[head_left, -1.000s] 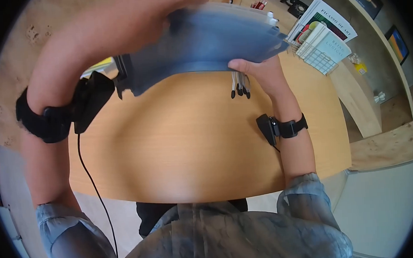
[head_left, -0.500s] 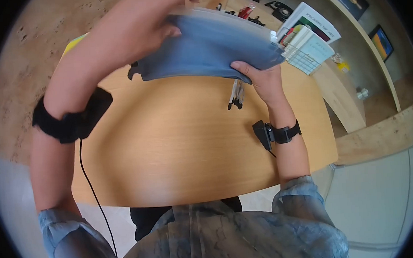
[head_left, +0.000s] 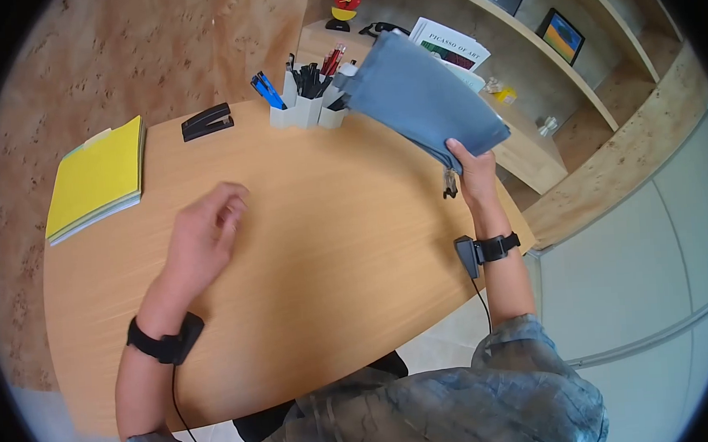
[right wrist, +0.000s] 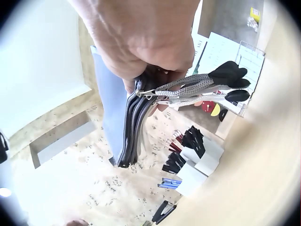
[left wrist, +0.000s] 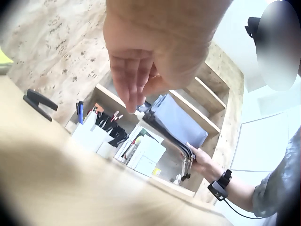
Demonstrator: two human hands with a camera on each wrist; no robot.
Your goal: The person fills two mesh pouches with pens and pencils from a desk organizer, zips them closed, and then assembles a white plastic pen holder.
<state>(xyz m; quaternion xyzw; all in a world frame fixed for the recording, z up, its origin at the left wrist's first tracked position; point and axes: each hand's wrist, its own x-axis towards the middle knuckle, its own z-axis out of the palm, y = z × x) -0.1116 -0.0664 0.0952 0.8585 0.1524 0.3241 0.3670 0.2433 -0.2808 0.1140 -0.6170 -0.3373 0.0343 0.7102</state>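
My right hand [head_left: 478, 174] grips a stack of blue-grey zipper pouches [head_left: 421, 95] at one corner, thumb on top, up over the right side of the desk. In the right wrist view the zipped edges [right wrist: 131, 127] lie layered together. Several braided cord pulls [right wrist: 188, 88] with black ends stick out past the fingers. My left hand [head_left: 202, 234] is over the left half of the desk, away from the pouches, its fingers loosely bent around nothing.
Yellow folders [head_left: 96, 184] lie stacked at the desk's left, near a black stapler [head_left: 207, 122]. White pen holders [head_left: 307, 110] with blue, black and red pens stand at the back. Behind the pouches are books [head_left: 450, 43] and a shelf [head_left: 581, 85].
My left hand has come away from the pouches and moved down and left. The right hand now holds the stack alone, farther right. The head view has turned left, showing folders and stapler.
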